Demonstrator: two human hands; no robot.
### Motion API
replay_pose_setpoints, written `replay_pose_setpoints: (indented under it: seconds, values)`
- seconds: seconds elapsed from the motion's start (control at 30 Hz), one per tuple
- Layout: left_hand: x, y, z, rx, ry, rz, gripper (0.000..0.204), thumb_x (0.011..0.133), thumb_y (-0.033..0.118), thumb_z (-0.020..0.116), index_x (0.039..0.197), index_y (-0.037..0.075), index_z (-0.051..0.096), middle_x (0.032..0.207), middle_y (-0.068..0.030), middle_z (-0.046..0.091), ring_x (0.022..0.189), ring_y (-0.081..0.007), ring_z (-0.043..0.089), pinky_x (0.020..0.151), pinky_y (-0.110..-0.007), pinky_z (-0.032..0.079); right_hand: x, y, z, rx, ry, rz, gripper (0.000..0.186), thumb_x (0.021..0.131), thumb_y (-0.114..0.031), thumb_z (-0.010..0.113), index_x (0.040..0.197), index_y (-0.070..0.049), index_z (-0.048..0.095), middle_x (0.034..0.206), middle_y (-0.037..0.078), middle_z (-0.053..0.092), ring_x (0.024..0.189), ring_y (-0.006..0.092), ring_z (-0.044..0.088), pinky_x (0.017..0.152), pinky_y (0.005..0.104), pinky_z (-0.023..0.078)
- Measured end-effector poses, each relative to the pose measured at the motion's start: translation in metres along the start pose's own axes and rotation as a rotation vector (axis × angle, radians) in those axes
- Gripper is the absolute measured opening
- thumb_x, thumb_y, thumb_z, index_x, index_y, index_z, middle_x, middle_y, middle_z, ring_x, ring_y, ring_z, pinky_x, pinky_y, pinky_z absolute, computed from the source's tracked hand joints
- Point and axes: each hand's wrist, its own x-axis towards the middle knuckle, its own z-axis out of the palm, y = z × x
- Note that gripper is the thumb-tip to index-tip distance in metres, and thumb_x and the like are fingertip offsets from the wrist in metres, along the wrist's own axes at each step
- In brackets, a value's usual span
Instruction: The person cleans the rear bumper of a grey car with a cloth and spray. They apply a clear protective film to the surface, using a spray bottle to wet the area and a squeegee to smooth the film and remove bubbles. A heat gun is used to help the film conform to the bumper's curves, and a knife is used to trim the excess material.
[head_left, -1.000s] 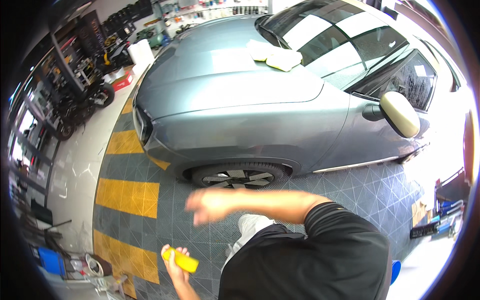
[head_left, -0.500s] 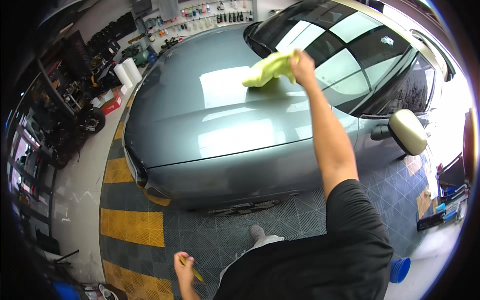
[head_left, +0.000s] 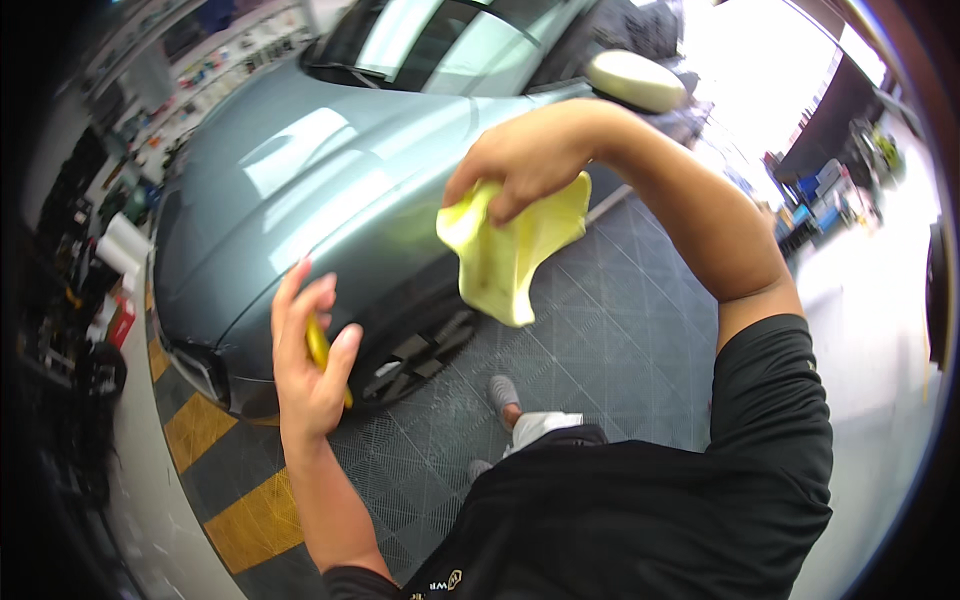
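My right hand grips a crumpled pale yellow cloth, which hangs in front of the grey-blue car's front fender and hood. My left hand is raised at the fender, fingers curved around a thin bright yellow tool, mostly hidden by my thumb and fingers. Whether that hand touches the paint I cannot tell. Below lies the dark front wheel. Behind my right forearm is the pale side mirror, near the dark windshield.
The patterned grey and yellow tile floor runs around my feet and the car. At left are white rolls, a red box and dark clutter. Stocked shelves line the back. Tools and bins stand at the right.
My right hand went from empty to lifting the cloth off the hood, then brought it down toward me. My left hand rose to the fender with the yellow tool. My view has turned.
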Motion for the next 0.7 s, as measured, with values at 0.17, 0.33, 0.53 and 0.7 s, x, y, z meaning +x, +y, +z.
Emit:
replay_pose_setpoints:
  seconds: [0.17,0.33,0.53,0.7]
  values:
    - [0.044,0.022,0.103,-0.461,-0.543,-0.105,0.039,0.088,0.011,0.063,0.126,0.004,0.062,0.144,-0.0105,0.049,0.104,-0.0157,0.056,0.094,-0.031,0.046,-0.095,-0.043,0.076,-0.113,-0.084,0.141,0.027,0.082,-0.012,0.063,0.108,-0.007,0.068,0.099,0.015,0.063,0.095,0.0361,0.066,0.085,0.0470,0.053]
    - [0.014,0.038,0.266,-0.495,-1.440,-0.276,0.047,0.088,0.014,0.069,0.131,0.004,0.056,0.130,-0.0103,0.058,0.116,-0.0198,0.056,0.101,-0.034,0.045,-0.230,-0.035,0.149,-0.229,0.327,0.233,0.018,0.085,-0.016,0.061,0.098,-0.005,0.066,0.090,0.011,0.057,0.085,0.0311,0.064,0.071,0.0397,0.052]
    - [-0.065,0.093,0.455,-0.376,-1.191,0.065,0.026,0.083,0.008,0.066,0.108,0.001,0.064,0.136,-0.0208,0.054,0.124,-0.0303,0.055,0.102,-0.039,0.045,-0.418,0.000,0.243,-0.036,0.823,0.616,0.018,0.073,-0.001,0.067,0.090,-0.006,0.063,0.088,0.010,0.052,0.083,0.0277,0.059,0.069,0.0379,0.049]
    - [0.009,0.117,0.568,-0.454,-1.572,-0.080,0.035,0.088,0.009,0.065,0.122,0.000,0.064,0.136,-0.0145,0.056,0.119,-0.0240,0.059,0.100,-0.036,0.048,-0.559,0.032,0.331,0.468,1.031,0.843,0.020,0.079,0.008,0.058,0.093,-0.006,0.064,0.107,0.011,0.060,0.097,0.0253,0.062,0.084,0.0360,0.050]
